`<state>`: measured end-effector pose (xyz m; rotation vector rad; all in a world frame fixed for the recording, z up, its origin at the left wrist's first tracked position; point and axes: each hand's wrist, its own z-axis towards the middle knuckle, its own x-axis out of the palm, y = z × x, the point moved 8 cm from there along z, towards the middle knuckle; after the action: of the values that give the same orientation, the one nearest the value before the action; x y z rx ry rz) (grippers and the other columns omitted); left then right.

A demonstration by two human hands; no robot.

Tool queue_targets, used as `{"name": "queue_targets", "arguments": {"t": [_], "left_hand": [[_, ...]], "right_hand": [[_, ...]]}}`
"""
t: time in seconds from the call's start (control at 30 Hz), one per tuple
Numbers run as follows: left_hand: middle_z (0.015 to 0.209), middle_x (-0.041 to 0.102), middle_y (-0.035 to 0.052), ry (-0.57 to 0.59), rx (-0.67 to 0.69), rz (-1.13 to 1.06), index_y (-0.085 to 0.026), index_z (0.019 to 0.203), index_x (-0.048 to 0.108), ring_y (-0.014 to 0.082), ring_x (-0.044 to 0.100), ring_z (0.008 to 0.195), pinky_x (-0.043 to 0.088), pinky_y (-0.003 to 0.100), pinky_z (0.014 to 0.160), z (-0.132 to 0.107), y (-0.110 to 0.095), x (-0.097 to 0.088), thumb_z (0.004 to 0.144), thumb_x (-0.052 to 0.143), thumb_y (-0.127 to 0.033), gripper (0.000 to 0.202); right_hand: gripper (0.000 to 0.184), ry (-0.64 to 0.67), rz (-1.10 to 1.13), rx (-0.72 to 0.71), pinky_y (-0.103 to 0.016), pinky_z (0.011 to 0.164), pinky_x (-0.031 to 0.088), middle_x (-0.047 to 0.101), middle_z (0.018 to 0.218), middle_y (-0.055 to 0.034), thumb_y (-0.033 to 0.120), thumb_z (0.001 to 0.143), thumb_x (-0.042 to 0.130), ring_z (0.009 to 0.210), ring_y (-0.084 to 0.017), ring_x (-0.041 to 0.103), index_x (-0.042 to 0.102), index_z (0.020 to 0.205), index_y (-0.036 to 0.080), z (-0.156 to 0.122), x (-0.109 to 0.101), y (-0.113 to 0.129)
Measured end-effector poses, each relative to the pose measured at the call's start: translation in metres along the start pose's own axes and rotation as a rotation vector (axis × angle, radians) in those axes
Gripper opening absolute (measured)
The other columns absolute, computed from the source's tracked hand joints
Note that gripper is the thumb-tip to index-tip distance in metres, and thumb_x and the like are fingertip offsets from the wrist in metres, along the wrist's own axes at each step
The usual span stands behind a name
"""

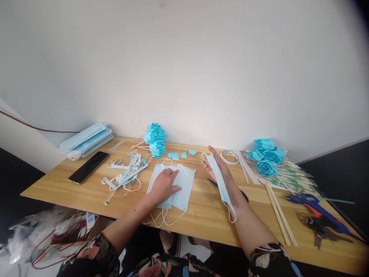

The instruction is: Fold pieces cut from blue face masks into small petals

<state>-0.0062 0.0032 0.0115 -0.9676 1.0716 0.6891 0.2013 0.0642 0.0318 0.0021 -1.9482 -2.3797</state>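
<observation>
My left hand (pixel 164 184) lies flat, fingers spread, on a small pile of light blue face masks (pixel 184 184) in the middle of the wooden table (pixel 57 184). My right hand (pixel 220 167) is held palm up with straight fingers, and a folded blue mask (pixel 221 182) with its white ear loop lies along the palm and wrist. Black scissors (pixel 245 196) peek out from under my right forearm.
Blue mask roses (pixel 155 139) stand at the back, more roses on sticks (pixel 268 157) at right. Cut mask strips and loops (pixel 127 173), a phone (pixel 88 167), a mask stack (pixel 86 140), tape roll (pixel 230 156), wooden skewers (pixel 279 215), blue glue gun (pixel 317 207).
</observation>
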Motion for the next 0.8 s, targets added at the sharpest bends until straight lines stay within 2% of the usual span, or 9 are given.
{"name": "queue_targets", "arguments": {"t": [0.13,0.2,0.27,0.4,0.47,0.53,0.6,0.67,0.8], "left_hand": [[0.093,0.064,0.0084,0.036,0.017,-0.001,-0.018,0.095,0.065,0.0246,0.059,0.093,0.046,0.036,0.081,0.005,-0.006,0.016,0.084,0.059,-0.028,0.017],[0.086,0.064,0.0067,0.015,0.022,-0.01,-0.018,0.083,0.065,0.0232,0.059,0.087,0.044,0.035,0.078,0.007,-0.008,0.013,0.085,0.055,-0.024,0.012],[0.083,0.065,0.0055,-0.037,0.039,-0.044,-0.018,0.079,0.064,0.0224,0.059,0.085,0.043,0.035,0.077,0.006,-0.013,0.0,0.087,0.053,-0.023,0.015],[0.083,0.067,0.0042,-0.206,0.064,-0.164,-0.019,0.081,0.065,0.0197,0.059,0.082,0.043,0.032,0.076,-0.005,-0.013,-0.048,0.09,0.048,-0.024,0.019],[0.084,0.067,0.0042,-0.269,0.026,-0.19,-0.019,0.083,0.065,0.0188,0.06,0.08,0.044,0.031,0.076,-0.014,0.0,-0.068,0.089,0.049,-0.025,0.018],[0.083,0.067,0.0047,-0.26,-0.022,-0.148,-0.019,0.085,0.065,0.0188,0.06,0.078,0.046,0.032,0.074,-0.024,0.018,-0.073,0.089,0.048,-0.025,0.019],[0.089,0.066,0.0078,-0.244,-0.034,0.004,-0.019,0.088,0.066,0.0228,0.06,0.085,0.046,0.038,0.079,-0.035,0.034,-0.068,0.089,0.047,-0.028,0.021],[0.111,0.062,0.0122,-0.293,-0.031,0.152,-0.019,0.099,0.066,0.0303,0.055,0.104,0.043,0.047,0.089,-0.048,0.042,-0.06,0.087,0.052,-0.036,0.025],[0.132,0.052,0.0107,-0.141,0.221,0.128,-0.024,0.116,0.061,0.0298,0.046,0.122,0.04,0.048,0.1,-0.067,0.023,-0.012,0.086,0.054,-0.04,0.035]], "right_hand": [[0.06,0.04,0.172,0.097,-0.029,0.056,0.045,0.058,0.065,0.0023,0.058,0.079,0.054,0.051,-0.014,0.05,0.051,0.129,0.025,-0.001,0.007,-0.01],[0.058,0.034,0.173,0.134,-0.029,0.053,0.044,0.06,0.065,0.0017,0.058,0.079,0.055,0.05,-0.014,0.052,0.053,0.127,0.025,-0.004,0.009,-0.012],[0.057,0.025,0.152,0.15,-0.029,0.052,0.045,0.063,0.066,0.0007,0.059,0.08,0.053,0.051,-0.015,0.054,0.054,0.125,0.024,-0.006,0.009,-0.011],[0.057,0.026,0.159,0.157,-0.03,0.054,0.047,0.067,0.073,-0.0008,0.059,0.08,0.054,0.056,-0.017,0.058,0.052,0.127,0.026,-0.007,0.01,-0.009],[0.057,0.028,0.189,0.165,-0.029,0.054,0.047,0.069,0.078,-0.0019,0.057,0.08,0.055,0.059,-0.017,0.06,0.051,0.128,0.027,-0.008,0.011,-0.009],[0.055,0.025,0.226,0.179,-0.029,0.054,0.047,0.07,0.084,-0.0034,0.054,0.08,0.056,0.062,-0.018,0.062,0.052,0.128,0.027,-0.009,0.014,-0.01],[0.052,0.033,0.285,0.195,-0.028,0.054,0.047,0.071,0.085,-0.0038,0.05,0.079,0.059,0.063,-0.017,0.062,0.055,0.125,0.026,-0.01,0.018,-0.012],[0.048,0.067,0.377,0.211,-0.026,0.055,0.046,0.07,0.08,-0.0017,0.045,0.077,0.065,0.061,-0.015,0.06,0.059,0.12,0.025,-0.01,0.025,-0.015],[0.046,0.162,0.538,0.253,-0.024,0.057,0.046,0.066,0.071,0.0022,0.039,0.071,0.073,0.058,-0.012,0.058,0.062,0.114,0.024,-0.012,0.038,-0.022]]}}
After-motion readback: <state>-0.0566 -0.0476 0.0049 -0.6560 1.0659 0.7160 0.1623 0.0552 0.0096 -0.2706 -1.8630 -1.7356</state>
